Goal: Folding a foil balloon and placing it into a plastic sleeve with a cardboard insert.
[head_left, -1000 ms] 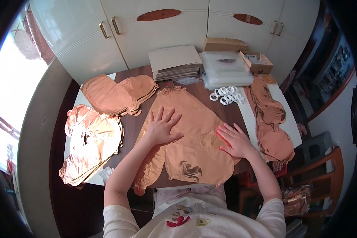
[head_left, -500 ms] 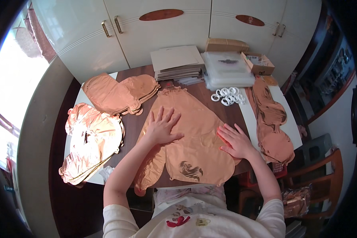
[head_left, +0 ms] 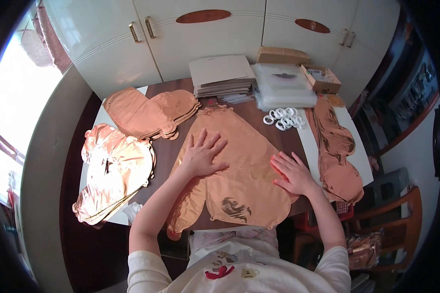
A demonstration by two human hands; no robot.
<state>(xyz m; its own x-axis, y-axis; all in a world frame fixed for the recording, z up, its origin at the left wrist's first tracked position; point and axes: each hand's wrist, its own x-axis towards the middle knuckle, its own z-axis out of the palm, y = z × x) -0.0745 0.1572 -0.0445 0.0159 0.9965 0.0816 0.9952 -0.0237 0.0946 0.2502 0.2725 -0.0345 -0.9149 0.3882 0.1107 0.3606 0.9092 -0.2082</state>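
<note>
A flat, uninflated rose-gold foil balloon point(head_left: 244, 151) lies spread on the brown table in front of me, its lower lobes reaching the near edge. My left hand point(head_left: 204, 155) presses flat on its left side, fingers spread. On the right edge of the same foil rests my right hand point(head_left: 294, 175), fingers stretched out and slightly parted. Neither hand grips anything. To the left are two stacks of similar foil balloons, one matte point(head_left: 142, 112) at the back and one shiny point(head_left: 115, 163) nearer me. Another foil stack point(head_left: 335, 146) lies along the right side.
White rings point(head_left: 283, 118) sit in a small pile at the back right. Behind them are a stack of clear plastic bags point(head_left: 284, 88), an open cardboard box point(head_left: 322, 78) and grey cardboard sheets point(head_left: 222, 73). A wooden chair point(head_left: 410, 219) stands at the right; cream cabinets point(head_left: 205, 39) close off the back.
The whole view has shifted slightly. Both hands stay on the foil balloon in the same places.
</note>
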